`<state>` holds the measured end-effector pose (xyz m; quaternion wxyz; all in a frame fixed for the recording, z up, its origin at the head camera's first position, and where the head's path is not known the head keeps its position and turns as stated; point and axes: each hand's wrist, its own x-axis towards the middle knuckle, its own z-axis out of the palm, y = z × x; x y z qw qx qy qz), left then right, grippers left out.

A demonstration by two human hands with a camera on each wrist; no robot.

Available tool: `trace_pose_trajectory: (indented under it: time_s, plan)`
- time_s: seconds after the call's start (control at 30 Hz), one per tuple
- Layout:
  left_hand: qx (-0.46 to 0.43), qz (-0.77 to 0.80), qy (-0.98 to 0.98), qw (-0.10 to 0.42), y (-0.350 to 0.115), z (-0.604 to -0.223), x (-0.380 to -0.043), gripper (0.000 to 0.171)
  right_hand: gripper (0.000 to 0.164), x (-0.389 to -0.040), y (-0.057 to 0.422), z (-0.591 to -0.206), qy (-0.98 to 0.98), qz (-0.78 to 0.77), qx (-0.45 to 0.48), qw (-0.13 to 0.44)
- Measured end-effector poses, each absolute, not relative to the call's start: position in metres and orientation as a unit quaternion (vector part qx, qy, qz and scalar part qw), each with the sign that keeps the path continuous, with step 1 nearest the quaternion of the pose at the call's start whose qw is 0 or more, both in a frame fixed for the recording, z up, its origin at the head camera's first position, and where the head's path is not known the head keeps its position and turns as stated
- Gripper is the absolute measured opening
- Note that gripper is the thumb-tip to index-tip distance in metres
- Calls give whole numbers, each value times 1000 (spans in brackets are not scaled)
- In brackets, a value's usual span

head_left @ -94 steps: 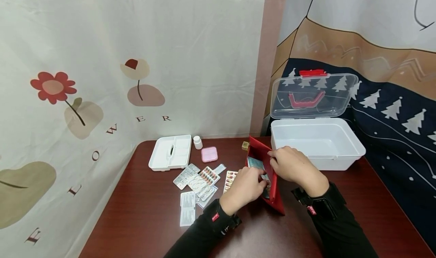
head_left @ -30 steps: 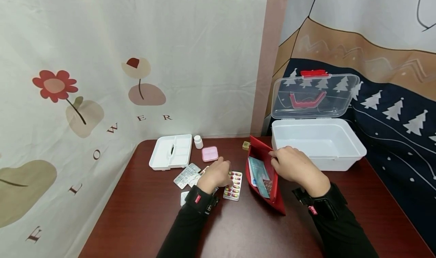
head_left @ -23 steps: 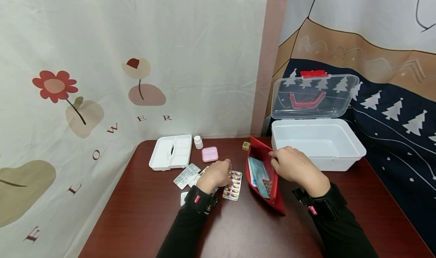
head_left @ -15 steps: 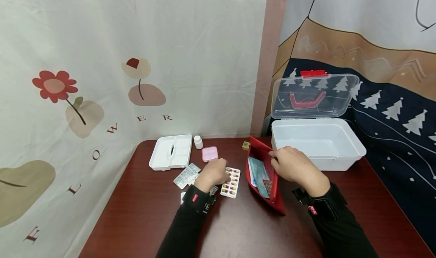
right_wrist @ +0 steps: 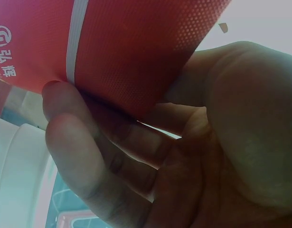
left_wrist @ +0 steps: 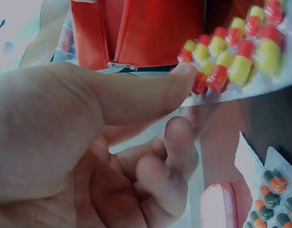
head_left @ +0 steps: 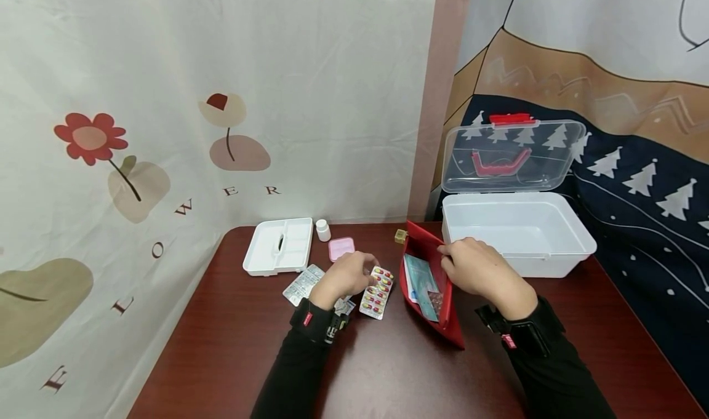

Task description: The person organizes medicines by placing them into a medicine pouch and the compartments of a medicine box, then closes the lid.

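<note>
My left hand (head_left: 344, 277) pinches one end of a blister pack of capsules (head_left: 377, 293) between thumb and finger. In the left wrist view the pack's red and yellow capsules (left_wrist: 241, 61) face up beyond the thumb, and its other fingers curl loosely below. My right hand (head_left: 475, 267) grips the upper edge of a red zip pouch (head_left: 450, 320), holding its mouth apart. Inside the pouch lie blue-green packets (head_left: 423, 280). In the right wrist view the red fabric (right_wrist: 131, 52) runs between thumb and fingers.
Other blister packs (head_left: 302, 285) lie partly under my left arm. Behind them stand a white divided case (head_left: 288, 247), a small white bottle (head_left: 323, 231) and a pink box (head_left: 340, 247). A white bin (head_left: 512, 262) with its clear lid (head_left: 509, 157) raised stands right; a yellowish cube (head_left: 400, 236) sits behind the pouch.
My left hand came out of the pouch and moved left to the capsule pack. Its near end now appears raised and tilted in my fingers. The right hand and pouch have stayed put.
</note>
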<state>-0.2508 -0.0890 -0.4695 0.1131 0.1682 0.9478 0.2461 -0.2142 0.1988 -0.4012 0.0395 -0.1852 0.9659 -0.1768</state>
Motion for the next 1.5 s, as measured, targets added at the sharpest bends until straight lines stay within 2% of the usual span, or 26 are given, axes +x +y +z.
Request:
trace_pose_trajectory:
  time_s: [0.13, 0.23, 0.33, 0.63, 1.13, 1.3, 1.5]
  plan:
    - [181, 277, 936, 119, -92, -464, -250, 33, 37, -214, 198, -400, 966, -176, -188, 35]
    - [180, 284, 936, 106, -94, -461, -250, 38, 37, -214, 197, -400, 965, -177, -189, 35]
    - [166, 301, 935, 92, -96, -457, -249, 35, 37, -214, 198, -400, 965, -178, -187, 39]
    - [128, 339, 932, 8, -102, -441, -248, 35, 38, -215, 199, -401, 964, -185, -187, 39]
    - [97, 433, 892, -81, -91, -427, -238, 41, 37, -214, 198, -402, 964, -180, -195, 32]
    - [106, 443, 886, -89, -79, -427, -235, 41, 37, -215, 197, -402, 964, -178, -195, 34]
    - [131, 441, 885, -68, -62, -432, -231, 40, 37, -214, 197, -401, 965, -173, -193, 37]
